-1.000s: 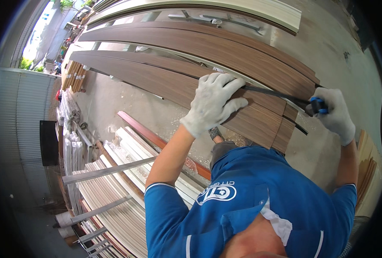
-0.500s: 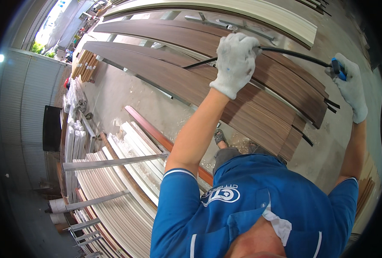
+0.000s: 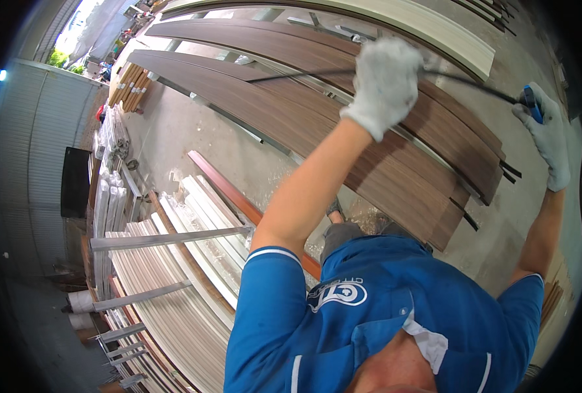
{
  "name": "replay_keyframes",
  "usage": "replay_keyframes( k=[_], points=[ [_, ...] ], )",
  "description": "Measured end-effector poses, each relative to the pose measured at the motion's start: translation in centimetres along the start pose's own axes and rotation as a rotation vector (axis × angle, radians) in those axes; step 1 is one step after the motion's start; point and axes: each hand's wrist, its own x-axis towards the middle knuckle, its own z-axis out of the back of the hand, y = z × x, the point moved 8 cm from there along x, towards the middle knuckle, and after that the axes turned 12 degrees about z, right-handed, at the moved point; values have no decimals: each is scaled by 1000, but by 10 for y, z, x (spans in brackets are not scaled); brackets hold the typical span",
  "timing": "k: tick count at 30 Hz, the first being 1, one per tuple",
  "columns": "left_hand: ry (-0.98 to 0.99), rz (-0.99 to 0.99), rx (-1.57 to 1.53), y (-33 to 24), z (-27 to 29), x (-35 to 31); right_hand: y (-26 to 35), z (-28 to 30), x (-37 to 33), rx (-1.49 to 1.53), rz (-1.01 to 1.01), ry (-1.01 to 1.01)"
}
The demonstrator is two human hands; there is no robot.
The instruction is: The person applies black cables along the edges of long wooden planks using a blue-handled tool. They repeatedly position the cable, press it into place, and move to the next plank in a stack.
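Observation:
In a white glove, my left hand (image 3: 386, 85) is closed around a thin black flexible strip (image 3: 469, 84), above long brown wood-grain boards (image 3: 412, 187). One part of the strip trails left over the boards; the other runs right to my gloved right hand (image 3: 553, 137). That hand is wrapped around a small blue and black hand tool (image 3: 532, 105), beyond the boards' right side. The strip meets the right hand at the tool, but how it is held there is hidden by the fingers. Short black strip ends (image 3: 464, 215) stick out at the boards' near ends.
Cream-coloured long boards (image 3: 435, 33) lie beyond the brown ones. At the lower left, a metal rack (image 3: 166, 240) holds many pale profiles (image 3: 166, 295) and a reddish-brown bar (image 3: 232, 196). Wrapped bundles (image 3: 112, 134) stand farther left, by a corrugated wall (image 3: 32, 144).
Both hands have shifted right, with the strip and the tool still in them. The strip's trailing part over the boards now reaches farther left. The left hand is slightly blurred by motion.

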Motion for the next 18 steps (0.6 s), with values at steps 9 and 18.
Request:
replay_keyframes(
  k=[9,18],
  points=[
    [333,332,-194,14,-34,-89,96,-70,107,123,325,81],
    [474,280,-230,21,-41,-99,263,-338,275,22,479,534]
  ],
)
